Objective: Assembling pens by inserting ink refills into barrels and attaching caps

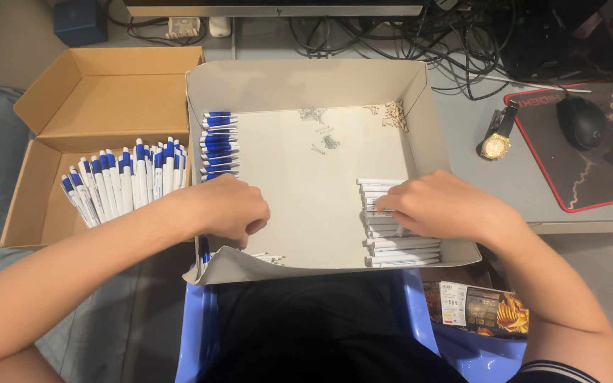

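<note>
Pen barrels (399,234) stacked white in grey tray (306,81) under my right hand (438,206), fingers pinching one; left hand (228,209) curled near blue caps (218,145). Desk (477,174) behind, cables (406,35) tangled.

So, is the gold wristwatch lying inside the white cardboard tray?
No, the gold wristwatch lies on the grey desk, outside the white cardboard tray.

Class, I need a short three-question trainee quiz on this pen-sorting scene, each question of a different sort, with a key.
1. True or false: the right hand rests on a stack of white pen barrels.
2. Where do the finished blue-and-white pens stand? A) brown cardboard box B) mouse pad C) blue bin
3. Fill in: the left hand lies beside a row of blue ____ pieces in the white tray.

Key: 1 true; 2 A; 3 pen
</note>
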